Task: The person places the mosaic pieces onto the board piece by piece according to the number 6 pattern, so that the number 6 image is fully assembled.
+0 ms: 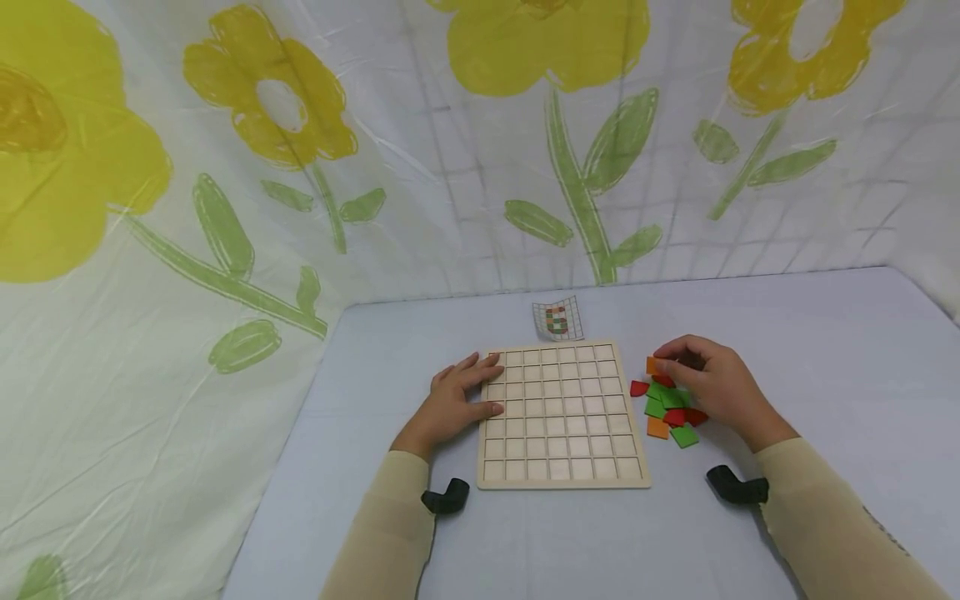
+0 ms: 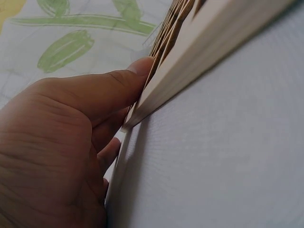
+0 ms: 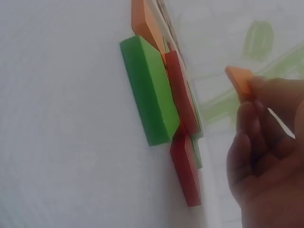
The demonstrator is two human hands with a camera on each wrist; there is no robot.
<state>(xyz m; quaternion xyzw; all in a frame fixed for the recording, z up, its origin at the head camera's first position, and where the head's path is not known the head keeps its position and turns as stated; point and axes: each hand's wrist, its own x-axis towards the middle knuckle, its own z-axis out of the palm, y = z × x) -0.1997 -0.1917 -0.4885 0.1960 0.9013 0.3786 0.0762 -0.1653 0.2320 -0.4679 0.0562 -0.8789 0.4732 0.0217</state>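
A square wooden board (image 1: 562, 484) with a grid of recessed cells lies on the table, its cells bare. My left hand (image 1: 448, 407) rests at the board's left edge, fingers spread, with the thumb and a fingertip over the rim. In the left wrist view the thumb (image 2: 111, 90) lies along the board's side wall (image 2: 190, 66). To the right of the board, my right hand (image 1: 712, 379) pinches an orange square tile (image 1: 652, 365) between thumb and finger. That orange tile (image 3: 240, 80) is raised above the pile in the right wrist view.
Below my right hand lies a loose pile of green tiles (image 1: 655, 407), red rounded tiles (image 1: 639, 388) and an orange tile (image 1: 657, 427). A small paper card (image 1: 567, 317) with a coloured grid pattern sits behind the board. A flower-printed curtain (image 1: 465, 208) hangs behind the table.
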